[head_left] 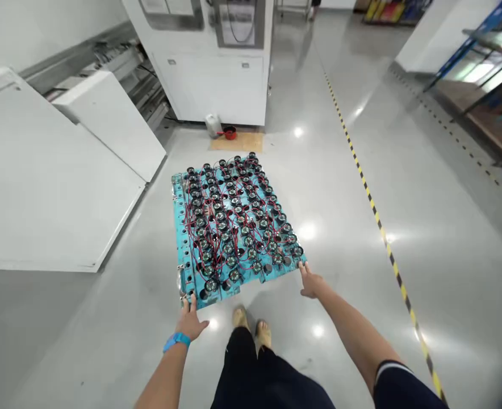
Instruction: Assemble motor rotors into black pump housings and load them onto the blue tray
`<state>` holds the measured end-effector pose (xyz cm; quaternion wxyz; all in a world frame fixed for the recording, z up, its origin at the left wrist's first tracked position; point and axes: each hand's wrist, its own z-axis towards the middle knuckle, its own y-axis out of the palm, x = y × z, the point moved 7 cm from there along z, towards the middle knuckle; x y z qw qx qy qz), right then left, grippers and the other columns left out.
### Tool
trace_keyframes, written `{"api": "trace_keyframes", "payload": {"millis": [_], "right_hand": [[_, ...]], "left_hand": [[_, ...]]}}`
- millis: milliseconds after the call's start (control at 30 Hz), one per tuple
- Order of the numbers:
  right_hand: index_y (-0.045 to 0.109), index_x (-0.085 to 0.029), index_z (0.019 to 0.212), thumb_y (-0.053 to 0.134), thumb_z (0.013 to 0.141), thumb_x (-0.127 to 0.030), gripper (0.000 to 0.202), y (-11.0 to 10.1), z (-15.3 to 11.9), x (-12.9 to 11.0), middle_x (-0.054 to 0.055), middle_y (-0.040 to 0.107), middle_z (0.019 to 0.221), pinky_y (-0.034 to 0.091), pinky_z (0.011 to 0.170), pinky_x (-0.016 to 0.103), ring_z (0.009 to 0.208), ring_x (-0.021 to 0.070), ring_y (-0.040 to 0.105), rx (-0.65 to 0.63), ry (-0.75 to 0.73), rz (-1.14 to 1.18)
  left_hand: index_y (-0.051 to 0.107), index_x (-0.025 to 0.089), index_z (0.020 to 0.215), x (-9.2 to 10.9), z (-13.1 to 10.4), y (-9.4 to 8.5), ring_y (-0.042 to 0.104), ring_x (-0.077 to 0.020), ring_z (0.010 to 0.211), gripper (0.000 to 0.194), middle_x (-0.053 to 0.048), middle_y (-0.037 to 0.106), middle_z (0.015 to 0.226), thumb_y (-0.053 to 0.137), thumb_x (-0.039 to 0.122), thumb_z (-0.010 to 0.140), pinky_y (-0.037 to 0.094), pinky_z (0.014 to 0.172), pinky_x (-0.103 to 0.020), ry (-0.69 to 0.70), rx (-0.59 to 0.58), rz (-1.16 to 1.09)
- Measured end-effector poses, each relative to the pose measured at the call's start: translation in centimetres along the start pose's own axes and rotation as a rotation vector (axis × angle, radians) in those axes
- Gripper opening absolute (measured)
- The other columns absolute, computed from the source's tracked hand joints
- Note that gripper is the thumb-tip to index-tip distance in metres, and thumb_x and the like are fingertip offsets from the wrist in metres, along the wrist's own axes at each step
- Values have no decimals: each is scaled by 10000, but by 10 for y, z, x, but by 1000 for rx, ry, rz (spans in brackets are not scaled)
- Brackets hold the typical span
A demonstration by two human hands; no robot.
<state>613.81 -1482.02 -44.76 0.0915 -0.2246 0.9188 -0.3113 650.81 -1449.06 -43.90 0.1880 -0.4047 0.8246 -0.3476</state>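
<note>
A wide turquoise board [185, 250] carries rows of round black parts joined by red and black wires. At its near left corner, my left hand [190, 322] has its fingertips on the edge, fingers and thumb spread. The near right corner is touched by the fingertips of my right hand [310, 280], its thumb held apart. Neither hand is wrapped round the board. A blue band [176, 341] circles my left wrist. What supports the board from below is hidden.
White machine cabinets [221, 88] stand ahead and at the left. A red pan [230, 133] and a pale container [213, 125] sit on brown cardboard [251, 141]. Yellow-black tape [377, 218] crosses the floor at the right, near a blue-framed rack [468, 45]. My feet are below the board.
</note>
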Motion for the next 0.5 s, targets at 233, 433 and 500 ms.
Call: {"api": "trace_keyframes", "payload": {"millis": [233, 433, 500], "right_hand": [[80, -209, 1617, 702, 771, -174, 1051, -181, 120, -98, 239, 28, 1668, 523, 992, 463, 1190, 336, 641, 78, -71, -96], [99, -229, 1617, 674, 677, -116, 1107, -315, 230, -170, 224, 23, 1668, 542, 944, 455, 1161, 355, 662, 101, -127, -111], [108, -227, 1616, 690, 701, -147, 1088, -355, 265, -192, 230, 41, 1666, 538, 954, 471, 1172, 355, 655, 111, -155, -119]], "left_hand": [[307, 252, 1550, 4, 134, -134, 284, -383, 1495, 853, -130, 202, 1678, 764, 302, 831, 314, 1186, -599, -85, 29, -102], [321, 241, 1549, 6, 245, -240, 313, -377, 1490, 889, -139, 262, 1663, 787, 307, 795, 325, 1184, -588, -148, 24, -111], [315, 236, 1554, 6, 279, -271, 365, -377, 1466, 910, -155, 297, 1649, 784, 336, 781, 348, 1167, -594, -166, 46, -123]]}}
